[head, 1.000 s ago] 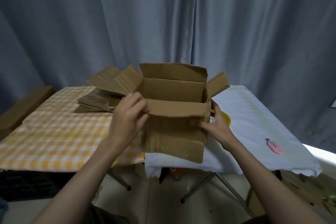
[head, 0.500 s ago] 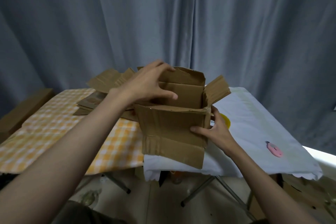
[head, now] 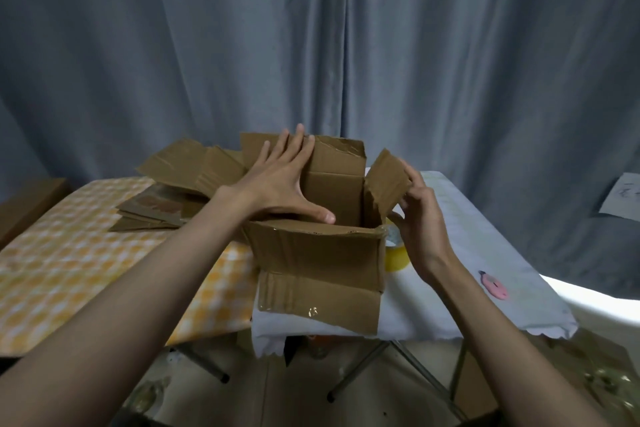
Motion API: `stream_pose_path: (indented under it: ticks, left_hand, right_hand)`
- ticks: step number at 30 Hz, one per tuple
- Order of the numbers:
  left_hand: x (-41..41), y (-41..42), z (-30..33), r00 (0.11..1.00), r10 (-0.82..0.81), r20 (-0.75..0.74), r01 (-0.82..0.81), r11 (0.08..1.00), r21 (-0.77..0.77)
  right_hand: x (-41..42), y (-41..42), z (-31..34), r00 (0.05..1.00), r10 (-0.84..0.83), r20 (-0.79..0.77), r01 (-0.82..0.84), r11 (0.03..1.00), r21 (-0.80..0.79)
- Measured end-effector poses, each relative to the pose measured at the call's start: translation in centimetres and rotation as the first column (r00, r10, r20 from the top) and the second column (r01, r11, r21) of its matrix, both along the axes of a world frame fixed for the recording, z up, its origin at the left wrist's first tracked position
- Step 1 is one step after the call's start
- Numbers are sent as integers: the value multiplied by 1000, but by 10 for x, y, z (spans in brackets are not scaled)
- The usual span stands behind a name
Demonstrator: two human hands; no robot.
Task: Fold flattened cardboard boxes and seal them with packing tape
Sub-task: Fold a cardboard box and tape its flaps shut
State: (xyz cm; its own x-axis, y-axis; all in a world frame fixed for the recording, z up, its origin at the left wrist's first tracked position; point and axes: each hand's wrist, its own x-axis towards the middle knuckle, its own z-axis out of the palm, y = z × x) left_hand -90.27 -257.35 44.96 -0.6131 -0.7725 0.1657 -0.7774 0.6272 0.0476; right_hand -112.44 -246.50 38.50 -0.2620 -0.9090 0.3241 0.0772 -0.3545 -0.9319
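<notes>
A brown cardboard box stands upright at the table's front edge, its top open and its flaps raised. My left hand lies flat with spread fingers over the left side of the opening, its fingertips against the far flap and its thumb above the near rim. My right hand pinches the right side flap, which tilts up and outward. A yellow tape roll sits just right of the box, mostly hidden behind it.
Several flattened cardboard boxes lie stacked on the yellow checked cloth behind and left of the box. A pink cutter lies on the white cloth at right. Grey curtains hang behind the table.
My left hand has flattened over the box opening, fingers now reaching the far flap. My right hand has left the box's front right corner and taken hold of the right side flap.
</notes>
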Motion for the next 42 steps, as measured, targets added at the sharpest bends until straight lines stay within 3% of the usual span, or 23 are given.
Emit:
stream_pose_path:
  ticks: [2,6,9,18,21,27,29,31,33,35,38,42]
  left_hand:
    - [-2,4,-1,1000,7,10,-8,1000,18]
    - [-6,9,-1,999,26,18,-26,1000,13]
    - [-6,11,-1,1000,16,-8,-16,1000,8]
    - [8,15,-20,993,61,-105,-61,998,7]
    - [10,16,-32,989,82,-121,-78,996,41]
    - [10,25,-51,992,64,-113,-66,998,-13]
    - [11,27,-53,994,54,-98,-57,998,-23]
    - [13,27,-54,995,53,-90,-56,998,-29]
    - [16,26,-54,995,57,-86,-60,998,-30]
    - [18,26,-54,995,59,-77,-62,998,-32]
    - [20,28,-55,997,50,-61,-53,998,-35]
    - [30,39,-46,996,46,-82,-52,997,-66]
  right_hand:
    - [8,-2,10,1000,-17,-25,18,999,40]
    - [17,-11,17,974,52,-218,-27,993,114]
    - [20,-14,21,960,109,-257,-60,980,192]
    - [20,-27,19,873,167,-458,-58,968,244]
    - [19,-31,10,784,142,-604,-5,975,223]
    - [23,-25,-17,739,2,-673,86,992,97]
    - [25,-21,-24,635,-69,-769,169,984,52]
    - [28,-16,-23,378,-207,-902,260,959,-110]
    - [33,-12,-13,183,-295,-938,235,939,-250]
    - [37,-9,-7,77,-244,-967,182,957,-227]
    - [36,-9,-10,42,-94,-995,185,979,-85]
    - [33,-13,-17,92,-77,-993,181,982,-59]
